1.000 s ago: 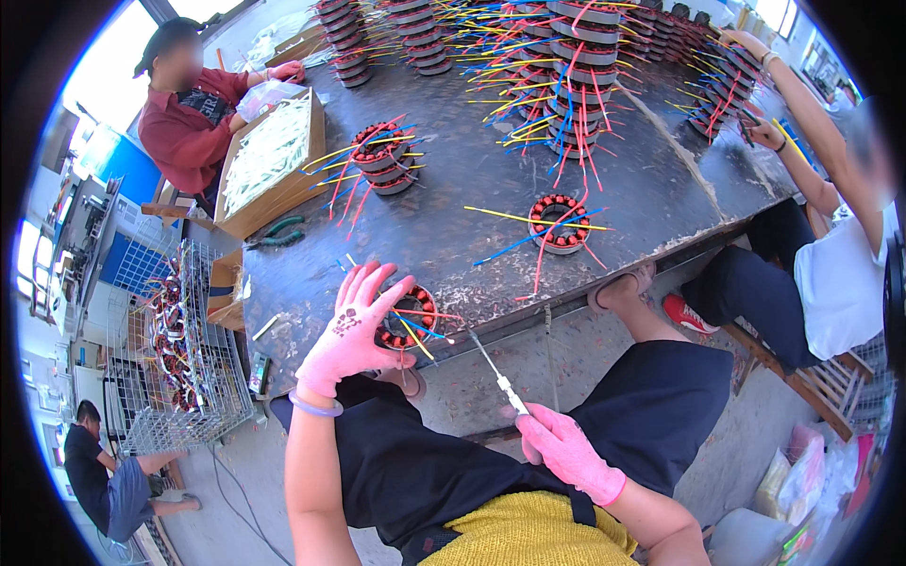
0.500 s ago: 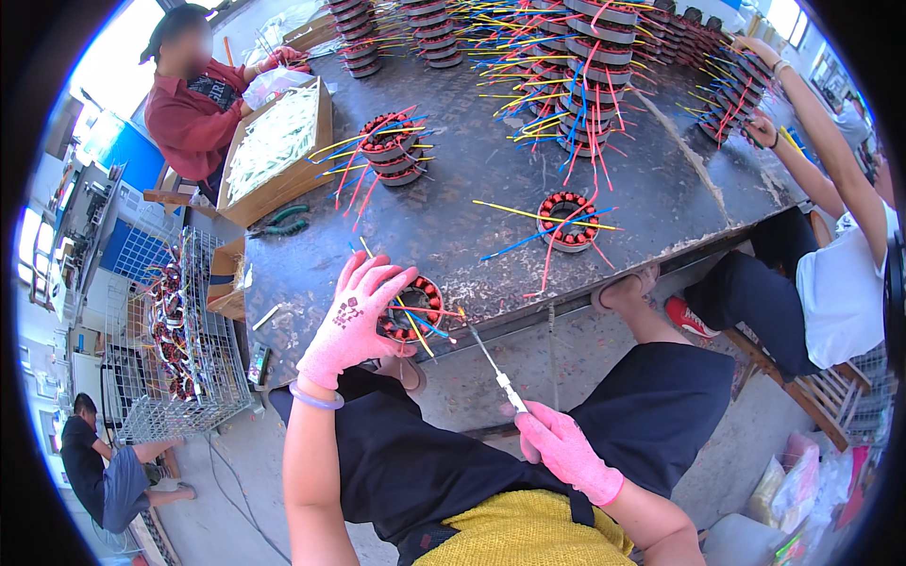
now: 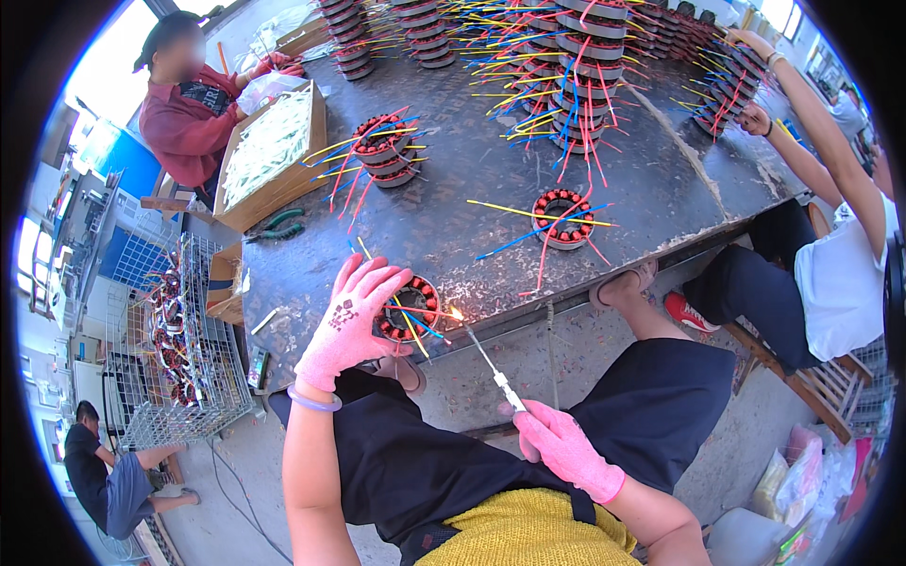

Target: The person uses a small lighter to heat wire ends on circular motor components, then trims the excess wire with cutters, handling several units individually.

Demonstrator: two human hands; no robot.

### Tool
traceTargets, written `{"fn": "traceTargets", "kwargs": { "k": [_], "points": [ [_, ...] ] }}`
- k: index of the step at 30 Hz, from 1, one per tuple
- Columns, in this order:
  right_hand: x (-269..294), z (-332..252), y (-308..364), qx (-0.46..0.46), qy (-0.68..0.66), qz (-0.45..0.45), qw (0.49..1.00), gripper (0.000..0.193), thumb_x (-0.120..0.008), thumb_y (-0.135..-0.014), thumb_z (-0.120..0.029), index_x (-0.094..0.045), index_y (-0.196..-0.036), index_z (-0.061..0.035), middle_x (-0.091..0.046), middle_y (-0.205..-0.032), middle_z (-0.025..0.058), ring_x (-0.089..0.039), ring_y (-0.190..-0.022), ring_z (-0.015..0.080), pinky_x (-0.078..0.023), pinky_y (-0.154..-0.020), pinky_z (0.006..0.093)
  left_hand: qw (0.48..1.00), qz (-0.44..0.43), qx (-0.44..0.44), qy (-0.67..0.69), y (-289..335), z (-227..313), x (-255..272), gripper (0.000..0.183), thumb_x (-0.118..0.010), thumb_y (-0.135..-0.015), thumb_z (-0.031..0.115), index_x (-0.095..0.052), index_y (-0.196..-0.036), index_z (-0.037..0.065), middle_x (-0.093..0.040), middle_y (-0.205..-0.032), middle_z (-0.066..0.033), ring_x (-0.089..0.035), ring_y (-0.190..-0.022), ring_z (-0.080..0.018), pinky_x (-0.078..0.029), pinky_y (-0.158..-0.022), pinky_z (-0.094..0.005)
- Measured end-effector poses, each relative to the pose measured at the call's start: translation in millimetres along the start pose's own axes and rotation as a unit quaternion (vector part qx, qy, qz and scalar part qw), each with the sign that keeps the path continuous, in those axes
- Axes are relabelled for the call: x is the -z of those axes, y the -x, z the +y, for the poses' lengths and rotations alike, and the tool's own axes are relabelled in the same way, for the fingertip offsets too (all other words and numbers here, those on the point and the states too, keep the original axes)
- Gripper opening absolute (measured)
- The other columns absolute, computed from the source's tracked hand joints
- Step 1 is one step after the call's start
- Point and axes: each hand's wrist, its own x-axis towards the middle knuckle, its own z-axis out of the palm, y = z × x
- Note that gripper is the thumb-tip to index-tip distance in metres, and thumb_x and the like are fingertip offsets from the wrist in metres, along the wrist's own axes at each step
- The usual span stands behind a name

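My pink-gloved left hand (image 3: 347, 319) grips a round motor stator (image 3: 428, 294) by its left side at the table's front edge. Red coils line the ring, and red, blue and yellow lead wires cross it. Fingers on the far side and the thumb on the near side close around it. In my right hand (image 3: 574, 455), also gloved in pink, is a long-necked lighter (image 3: 502, 381), its thin metal neck pointing up and left. A small orange flame (image 3: 456, 312) burns at its tip, by the ends of the red wires that stick out to the right.
Another stator (image 3: 563, 238) lies farther right, and a short stack of stators (image 3: 389, 170) stands behind. Tall stacks (image 3: 585, 104) rise at the back. Left are green-handled pliers (image 3: 276, 229), a cardboard box (image 3: 272, 208) of white strips and a wire basket (image 3: 193, 406). Co-workers sit on both sides.
The flame at the lighter's tip shows larger and brighter. Both hands keep nearly the same place and grip. The whole view has shifted slightly.
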Motion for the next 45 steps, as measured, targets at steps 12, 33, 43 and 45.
{"fn": "traceTargets", "kwargs": {
  "k": [12,33,43,45],
  "points": [
    [1.1,5.7,-0.3,-0.006,-0.010,-0.001,1.000,0.040,-0.046,-0.106,-0.029,-0.057,-0.133,-0.0016,-0.050,-0.068,-0.0025,-0.046,-0.059,0.0061,-0.039,-0.056,0.0248,1.000,-0.017,0.007,0.008,-0.8,1.8,1.8,0.094,-0.090,-0.055,0.030,-0.054,-0.140,0.009,-0.055,-0.140,-0.0103,-0.041,-0.141,-0.0323,-0.022,-0.123,-0.0517],
    [2.7,3.9,-0.7,-0.003,0.015,-0.002,1.000,0.039,-0.046,-0.106,-0.028,-0.057,-0.133,-0.0015,-0.049,-0.066,-0.0028,-0.045,-0.058,0.0054,-0.038,-0.056,0.0246,1.000,-0.020,0.004,0.008,0.5,-1.2,0.6,0.092,-0.089,-0.056,0.032,-0.055,-0.139,0.009,-0.054,-0.141,-0.0100,-0.039,-0.143,-0.0323,-0.021,-0.123,-0.0518],
    [2.4,3.0,0.4,0.031,0.029,-0.002,0.999,0.037,-0.047,-0.106,-0.027,-0.058,-0.128,0.0001,-0.051,-0.066,0.0003,-0.050,-0.060,0.0084,-0.043,-0.058,0.0276,0.999,-0.029,0.015,0.015,-0.4,2.9,1.8,0.093,-0.089,-0.055,0.030,-0.055,-0.140,0.012,-0.055,-0.141,-0.0084,-0.040,-0.142,-0.0311,-0.019,-0.123,-0.0510],
    [2.2,2.0,0.2,0.028,0.043,0.001,0.999,0.036,-0.047,-0.106,-0.029,-0.059,-0.126,-0.0008,-0.051,-0.066,0.0004,-0.049,-0.059,0.0084,-0.042,-0.058,0.0279,0.999,-0.028,0.016,0.011,-0.3,3.2,1.6,0.093,-0.089,-0.055,0.030,-0.055,-0.140,0.012,-0.055,-0.141,-0.0080,-0.040,-0.142,-0.0307,-0.019,-0.123,-0.0507]
  ]
}}
